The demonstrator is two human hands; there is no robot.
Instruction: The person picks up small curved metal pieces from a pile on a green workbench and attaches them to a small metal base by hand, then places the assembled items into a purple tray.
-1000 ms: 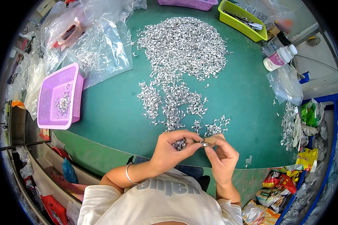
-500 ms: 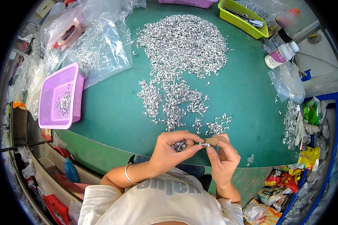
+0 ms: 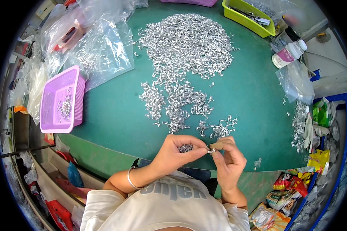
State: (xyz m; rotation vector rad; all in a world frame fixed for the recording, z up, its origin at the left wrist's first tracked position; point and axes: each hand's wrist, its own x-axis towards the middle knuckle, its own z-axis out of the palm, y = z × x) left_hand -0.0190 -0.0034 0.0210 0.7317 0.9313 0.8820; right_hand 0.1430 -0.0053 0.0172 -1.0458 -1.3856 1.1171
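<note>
Close to the table's front edge, my two hands meet fingertip to fingertip. My left hand (image 3: 171, 153) curls around a bunch of small silver curved metal pieces (image 3: 186, 148), while its thumb and index finger pinch a single piece (image 3: 211, 151). My right hand (image 3: 231, 163) grips the other end of that piece between thumb and index finger. Something tan (image 3: 216, 146) covers or lies against the right index fingertip; I cannot tell which. Just beyond my fingers lies a small cluster of like pieces (image 3: 223, 127), and a large heap (image 3: 189, 44) spreads farther back on the green table (image 3: 115, 115).
A purple basket (image 3: 78, 98) with some pieces stands at the left, beside clear plastic bags (image 3: 112, 50). At the far right are a yellow-green basket (image 3: 246, 24), a white bottle (image 3: 289, 54) and a plastic bag (image 3: 297, 82). More pieces (image 3: 298, 127) lie along the right edge.
The piece between my fingertips has turned: it lay nearly level before and now shows a curved end pointing up. My hands have barely moved otherwise.
</note>
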